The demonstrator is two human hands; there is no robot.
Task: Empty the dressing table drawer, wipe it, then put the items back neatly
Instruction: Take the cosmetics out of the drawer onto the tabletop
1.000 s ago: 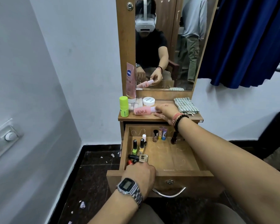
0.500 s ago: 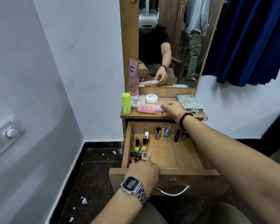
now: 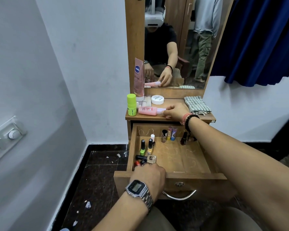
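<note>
The wooden drawer (image 3: 187, 157) is pulled open. Upright nail polish bottles (image 3: 146, 147) stand at its left, lip balms (image 3: 172, 133) and a dark bottle (image 3: 183, 139) at its back, and a square compact (image 3: 151, 158) lies with small red and black items at the front left. My left hand (image 3: 148, 176) curls over the drawer's front-left corner beside those items, its fingers hidden. My right hand (image 3: 177, 111) pinches the cap end of a pink bottle (image 3: 148, 110) lying on the tabletop.
On the tabletop (image 3: 175, 118) stand a green roll-on (image 3: 131, 105), a pink tube (image 3: 138, 77), a white jar (image 3: 157, 99) and a folded checked cloth (image 3: 197, 105). A mirror (image 3: 187, 47) rises behind. A wall is close on the left and a blue curtain (image 3: 260, 39) hangs on the right.
Both hands stay where they were, the right on the pink bottle and the left at the drawer's front corner. Only my view has shifted slightly.
</note>
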